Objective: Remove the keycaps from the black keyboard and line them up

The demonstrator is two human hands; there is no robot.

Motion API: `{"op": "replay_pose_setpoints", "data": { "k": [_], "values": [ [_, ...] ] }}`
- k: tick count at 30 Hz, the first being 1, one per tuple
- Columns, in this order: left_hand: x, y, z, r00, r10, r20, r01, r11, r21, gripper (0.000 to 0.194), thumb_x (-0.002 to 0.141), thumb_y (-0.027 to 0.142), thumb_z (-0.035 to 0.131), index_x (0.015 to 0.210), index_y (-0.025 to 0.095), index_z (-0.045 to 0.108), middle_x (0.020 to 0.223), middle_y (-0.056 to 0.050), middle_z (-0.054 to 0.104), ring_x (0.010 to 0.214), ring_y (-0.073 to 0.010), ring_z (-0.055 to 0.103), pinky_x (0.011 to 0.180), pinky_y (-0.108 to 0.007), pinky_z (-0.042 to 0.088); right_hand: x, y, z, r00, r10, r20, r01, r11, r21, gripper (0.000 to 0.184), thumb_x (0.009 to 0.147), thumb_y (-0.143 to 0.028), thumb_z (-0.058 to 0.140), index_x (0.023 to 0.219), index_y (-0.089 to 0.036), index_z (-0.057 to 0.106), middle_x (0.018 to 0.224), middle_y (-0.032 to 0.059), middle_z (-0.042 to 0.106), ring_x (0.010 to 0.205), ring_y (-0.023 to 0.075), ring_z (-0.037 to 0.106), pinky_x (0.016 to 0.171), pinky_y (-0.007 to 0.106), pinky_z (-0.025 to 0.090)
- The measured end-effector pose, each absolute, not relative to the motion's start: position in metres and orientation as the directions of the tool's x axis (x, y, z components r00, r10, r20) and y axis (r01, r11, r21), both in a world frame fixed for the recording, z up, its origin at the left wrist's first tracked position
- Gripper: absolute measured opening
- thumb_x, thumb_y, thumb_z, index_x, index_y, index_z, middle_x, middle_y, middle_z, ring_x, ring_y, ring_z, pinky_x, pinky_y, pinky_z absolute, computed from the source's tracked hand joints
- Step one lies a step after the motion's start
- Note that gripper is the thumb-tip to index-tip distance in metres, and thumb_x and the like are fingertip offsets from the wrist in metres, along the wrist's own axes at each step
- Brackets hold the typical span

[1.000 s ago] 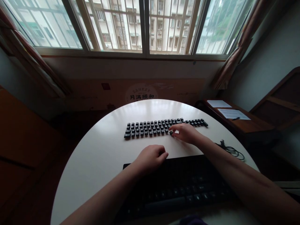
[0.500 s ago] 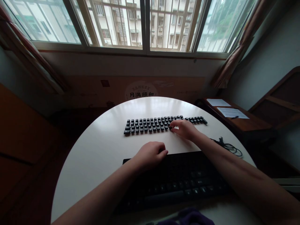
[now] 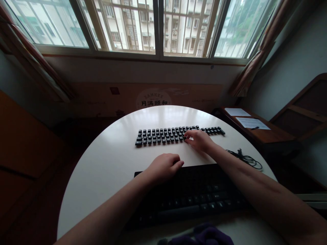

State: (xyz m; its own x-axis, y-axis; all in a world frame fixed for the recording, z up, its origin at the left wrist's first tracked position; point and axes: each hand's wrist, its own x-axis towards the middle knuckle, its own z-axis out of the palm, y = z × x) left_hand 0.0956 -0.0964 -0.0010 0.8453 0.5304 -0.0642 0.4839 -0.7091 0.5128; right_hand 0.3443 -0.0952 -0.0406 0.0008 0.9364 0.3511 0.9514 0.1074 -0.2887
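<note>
Loose black keycaps [image 3: 163, 135] stand in several rows across the white table. At the right part of these rows, my right hand [image 3: 200, 140] has thumb and fingertips pinched around a keycap, mostly covered by the fingers. My left hand [image 3: 166, 165] is curled closed over the back edge of a black keyboard [image 3: 189, 190]; its fingers are tucked under, so anything inside is hidden. Keys are fitted along the near rows of the keyboard, while its farther area looks dark and bare. My forearms cover both ends of it.
A coiled black cable [image 3: 246, 158] lies on the round white table [image 3: 97, 177] beyond my right forearm. Purple cloth [image 3: 208, 235] is at the near edge. To the right, a wooden side table [image 3: 277, 134] bears paper sheets [image 3: 252, 123] and a pen [image 3: 254, 128].
My right hand has shifted very slightly left at the keycap rows, its fingertips still pinched. My left hand stays almost where it was.
</note>
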Motion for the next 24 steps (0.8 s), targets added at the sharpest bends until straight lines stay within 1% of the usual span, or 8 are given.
{"op": "replay_pose_setpoints", "data": {
  "k": [5,9,13,16,18,20,21,24],
  "values": [
    [0.095,-0.096,-0.001,0.849,0.526,-0.048,0.469,-0.710,0.526,0.043,0.100,0.045,0.034,0.079,0.020,0.063,0.083,-0.004,0.070,0.075,-0.0213,0.061,0.064,-0.031,0.039,0.343,-0.098,-0.039,0.004,0.927,0.376,0.949,0.114,-0.293,0.020,0.078,-0.026,0.075,0.097,-0.026,0.068,0.084,-0.0011,0.074,0.073,0.0185,0.067,0.064,0.026,0.045],
    [0.096,-0.096,-0.001,0.853,0.520,-0.047,0.470,-0.724,0.505,0.044,0.100,0.044,0.034,0.079,0.020,0.065,0.084,-0.005,0.070,0.076,-0.0219,0.062,0.064,-0.031,0.040,0.341,-0.101,-0.027,0.007,0.885,0.465,0.945,0.146,-0.292,0.009,0.089,-0.026,0.063,0.094,-0.021,0.070,0.089,0.0054,0.074,0.079,0.0210,0.068,0.071,0.029,0.049],
    [0.095,-0.096,-0.002,0.851,0.522,-0.061,0.482,-0.727,0.490,0.034,0.095,0.044,0.045,0.085,0.021,0.067,0.089,-0.005,0.072,0.080,-0.0225,0.063,0.066,-0.031,0.041,0.340,-0.110,0.008,0.010,0.802,0.597,0.927,0.216,-0.306,0.026,0.099,-0.024,0.045,0.105,-0.016,0.069,0.104,0.0114,0.071,0.095,0.0228,0.067,0.085,0.032,0.051],
    [0.095,-0.097,-0.002,0.850,0.522,-0.065,0.483,-0.725,0.491,0.029,0.093,0.043,0.050,0.086,0.021,0.068,0.091,-0.005,0.072,0.081,-0.0225,0.063,0.065,-0.030,0.041,0.335,-0.129,0.042,0.056,0.679,0.732,0.863,0.335,-0.378,0.035,0.102,-0.032,0.038,0.105,-0.015,0.070,0.103,0.0105,0.068,0.085,0.0203,0.067,0.079,0.032,0.053],
    [0.094,-0.097,-0.002,0.852,0.521,-0.058,0.479,-0.729,0.489,0.028,0.092,0.042,0.051,0.086,0.021,0.067,0.090,-0.005,0.072,0.081,-0.0224,0.063,0.065,-0.030,0.041,0.330,-0.152,0.057,0.100,0.630,0.770,0.823,0.383,-0.420,0.046,0.103,-0.040,0.033,0.095,-0.017,0.072,0.096,0.0089,0.064,0.076,0.0187,0.064,0.072,0.033,0.053],
    [0.094,-0.097,-0.002,0.851,0.522,-0.056,0.480,-0.730,0.487,0.027,0.091,0.042,0.051,0.085,0.021,0.067,0.091,-0.005,0.072,0.081,-0.0223,0.063,0.065,-0.030,0.041,0.323,-0.181,0.059,0.103,0.674,0.732,0.791,0.390,-0.471,0.056,0.102,-0.051,0.030,0.084,-0.020,0.072,0.084,0.0068,0.061,0.074,0.0195,0.063,0.069,0.033,0.052],
    [0.094,-0.096,-0.003,0.851,0.522,-0.057,0.480,-0.730,0.486,0.026,0.091,0.042,0.052,0.085,0.021,0.067,0.091,-0.005,0.072,0.081,-0.0223,0.063,0.064,-0.030,0.041,0.319,-0.197,0.055,0.106,0.724,0.682,0.757,0.386,-0.527,0.058,0.101,-0.056,0.029,0.082,-0.020,0.071,0.077,0.0056,0.060,0.068,0.0188,0.062,0.062,0.031,0.050],
    [0.094,-0.096,-0.004,0.853,0.518,-0.058,0.477,-0.730,0.489,0.025,0.090,0.042,0.053,0.083,0.021,0.065,0.090,-0.005,0.072,0.081,-0.0223,0.063,0.064,-0.031,0.041,0.310,-0.243,0.027,0.212,0.884,0.417,0.557,0.241,-0.795,0.059,0.099,-0.064,0.027,0.092,-0.023,0.068,0.061,0.0007,0.056,0.047,0.0142,0.053,0.042,0.026,0.039]
  ]
}}
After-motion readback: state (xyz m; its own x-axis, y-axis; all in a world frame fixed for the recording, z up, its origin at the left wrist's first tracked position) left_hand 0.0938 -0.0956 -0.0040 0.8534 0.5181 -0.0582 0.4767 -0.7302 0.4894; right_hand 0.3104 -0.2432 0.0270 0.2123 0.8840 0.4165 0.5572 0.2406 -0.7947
